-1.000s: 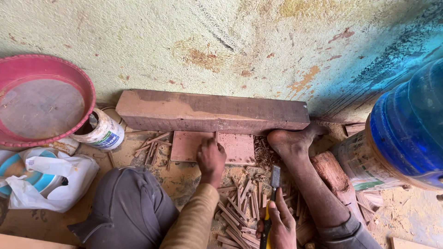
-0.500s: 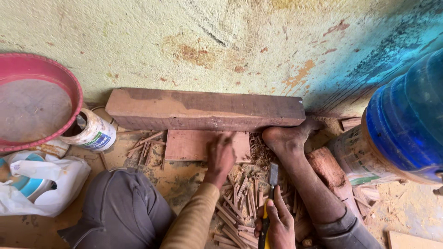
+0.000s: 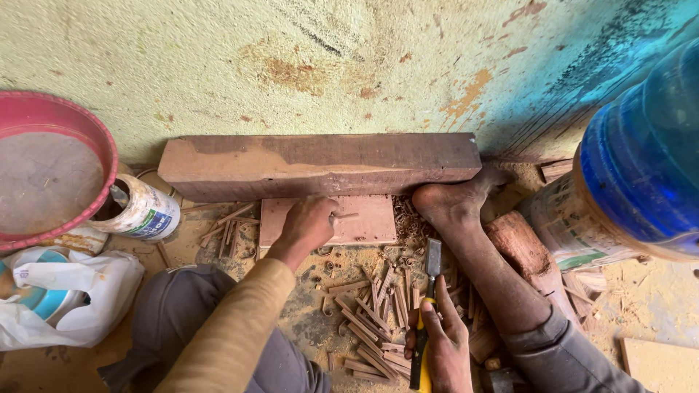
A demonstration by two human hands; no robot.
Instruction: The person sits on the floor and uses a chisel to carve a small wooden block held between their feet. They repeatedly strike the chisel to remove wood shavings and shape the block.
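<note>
the left hand [image 3: 306,227] presses closed fingers on the small wooden board [image 3: 364,218] against the beam [image 3: 320,164]; the right hand [image 3: 444,342] grips a chisel [image 3: 429,291]. with the bare foot [image 3: 451,204] just beside it, a slip could cut.

A rough floor-level woodworking spot: wood chips [image 3: 375,320], thick timber block [image 3: 320,164], chisel [image 3: 429,291], stained wall [image 3: 349,65].

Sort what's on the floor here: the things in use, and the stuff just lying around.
In use: left hand on the flat wooden piece; right hand holding the chisel; beam braced by the foot.

Lying about: pink basin, tin, white bag, blue bottle, wood chips.
</note>
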